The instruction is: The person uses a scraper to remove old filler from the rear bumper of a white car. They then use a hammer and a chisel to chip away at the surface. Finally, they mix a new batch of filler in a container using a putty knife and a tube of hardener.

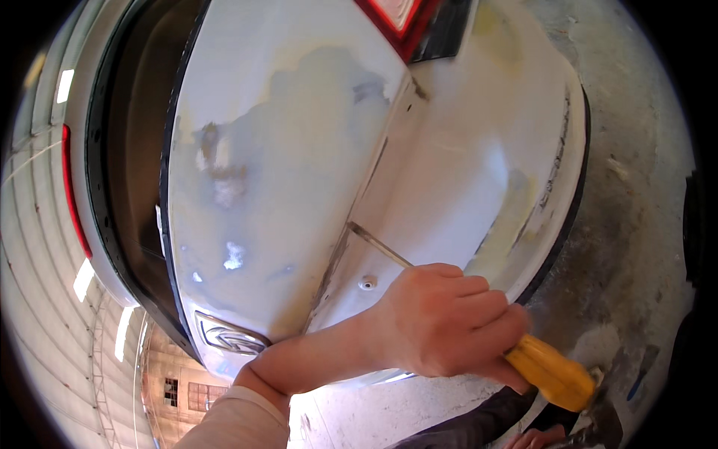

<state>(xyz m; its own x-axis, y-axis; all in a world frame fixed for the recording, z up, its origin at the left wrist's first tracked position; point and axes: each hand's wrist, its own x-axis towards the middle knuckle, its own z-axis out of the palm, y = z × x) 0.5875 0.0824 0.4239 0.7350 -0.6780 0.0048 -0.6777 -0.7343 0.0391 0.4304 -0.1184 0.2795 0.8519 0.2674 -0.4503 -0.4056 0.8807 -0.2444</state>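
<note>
Here, I have the left hand (456, 322) wrapped tightly around the yellow-handled tool (552, 373), whose long axis slants from lower right to upper left, thin shaft (381, 246) ending at the car's (299, 157) panel seam (329, 273).

1. Tool (555, 373): slim metal shaft (383, 246), thick yellow handle. Gripped in the left hand (452, 322), which covers the middle of its length; the handle's butt end projects at lower right.
2. Pose: slanted across the view, shaft toward upper left. Its tip is at the panel seam (368, 183); depth of entry, if any, cannot be determined.
3. Car rear (299, 157): pale white-grey finish, uneven. Broad dull grey and yellowish patches noted, with small bright spots on the panel left of the seam.
4. Seam: long, narrow, running diagonally between two body panels, with dark marks along its edges.
</note>
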